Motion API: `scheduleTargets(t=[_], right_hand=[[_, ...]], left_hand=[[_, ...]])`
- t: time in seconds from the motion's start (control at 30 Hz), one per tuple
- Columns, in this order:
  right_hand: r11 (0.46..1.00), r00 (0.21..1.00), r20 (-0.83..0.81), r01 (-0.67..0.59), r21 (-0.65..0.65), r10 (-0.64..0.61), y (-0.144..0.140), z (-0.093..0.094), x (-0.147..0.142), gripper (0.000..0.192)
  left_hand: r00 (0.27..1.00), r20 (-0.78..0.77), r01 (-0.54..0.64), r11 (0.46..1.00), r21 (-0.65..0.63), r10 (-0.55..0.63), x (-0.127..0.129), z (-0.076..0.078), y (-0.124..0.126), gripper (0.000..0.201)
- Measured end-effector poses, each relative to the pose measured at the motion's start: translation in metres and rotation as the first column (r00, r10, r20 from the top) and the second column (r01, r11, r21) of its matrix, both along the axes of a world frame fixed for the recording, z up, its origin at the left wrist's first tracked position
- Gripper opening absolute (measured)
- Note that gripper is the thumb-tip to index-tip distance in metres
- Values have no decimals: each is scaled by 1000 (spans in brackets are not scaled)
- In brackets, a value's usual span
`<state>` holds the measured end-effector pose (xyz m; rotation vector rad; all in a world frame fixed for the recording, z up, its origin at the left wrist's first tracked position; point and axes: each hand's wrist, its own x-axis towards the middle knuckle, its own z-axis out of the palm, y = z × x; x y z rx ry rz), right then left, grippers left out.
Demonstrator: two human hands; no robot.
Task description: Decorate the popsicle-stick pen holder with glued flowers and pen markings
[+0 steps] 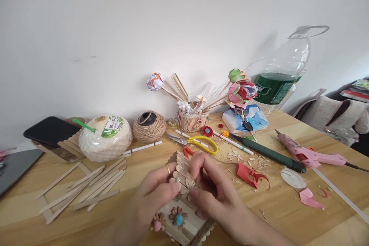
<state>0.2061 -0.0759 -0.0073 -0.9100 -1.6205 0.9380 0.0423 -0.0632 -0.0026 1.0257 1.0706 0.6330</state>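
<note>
On the far left I see a dark tablet [50, 130] near the wall, and in front of it a loose spread of craft sticks [86, 190] lying mostly with their long axes running from near-left to far-right. Bare table [23, 215] shows around them near the left edge, so there is open room there. Just beyond the sticks sit a white coconut-shaped container [105, 137] and a ball of twine [149, 126].

At centre, close to the near edge, my left hand [157, 192] curls around the left side of a stick-built box [184, 200], thumb pressed on its front face beside a small wooden flower. My right hand [211, 184] grips the box from the right, fingers bent over its top rim. The box stands tilted, its long axis running from near-right to far-left, scalloped rim pointing away toward the wall.

Just beyond the hands lie yellow-handled scissors [198, 143], blades pointing left. Right of them, red paper scraps [249, 175] and wood shavings crowd the surface. Farther right a green-handled knife [271, 154] and a pink glue gun [313, 155] lie slanting, leaving little clear space.
</note>
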Motion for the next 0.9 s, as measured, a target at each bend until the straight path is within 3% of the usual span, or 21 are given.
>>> scheduleTargets(t=[0.23, 0.43, 0.9], right_hand=[[996, 999, -12, -39, -79, 38, 0, 3, 1, 9], [991, 998, -30, -62, -119, 59, -1, 3, 1, 9], [992, 995, 34, -86, -94, 89, -1, 3, 2, 12]], left_hand=[[992, -22, 125, 992, 35, -124, 10, 15, -1, 37], [988, 3, 154, 986, 60, -154, 9, 14, 1, 28], [987, 4, 162, 985, 61, -163, 6, 13, 0, 30]])
